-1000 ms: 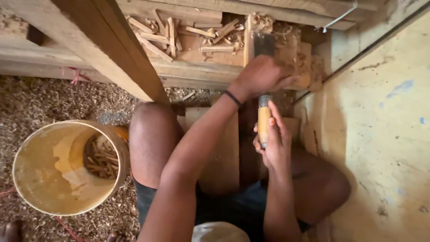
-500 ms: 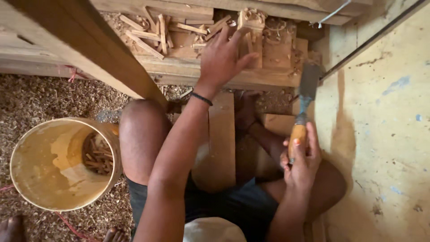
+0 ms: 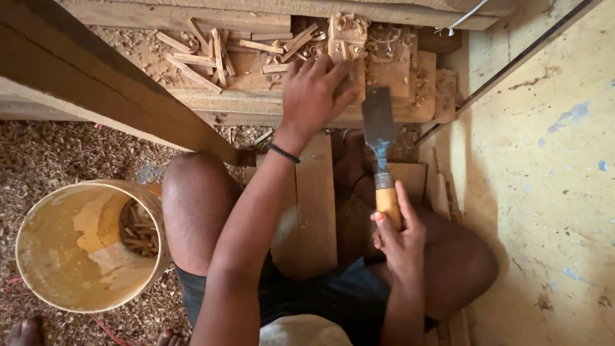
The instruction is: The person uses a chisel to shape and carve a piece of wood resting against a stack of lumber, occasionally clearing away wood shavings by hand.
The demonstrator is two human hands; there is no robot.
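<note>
We see one yellow wall (image 3: 551, 192) at three o'clock, one bucket (image 3: 70, 250) at eight, many wood strips (image 3: 211, 54) at twelve. Our left hand (image 3: 314, 96) presses spread fingers on one upright block (image 3: 343, 45); our right hand (image 3: 400, 240) grips one chisel (image 3: 381, 141). Sawdust (image 3: 45, 147) covers the floor.

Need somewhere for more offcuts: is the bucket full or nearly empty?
Nearly empty: the bucket shows bare inner wall, with a small pile of wood pieces.
</note>
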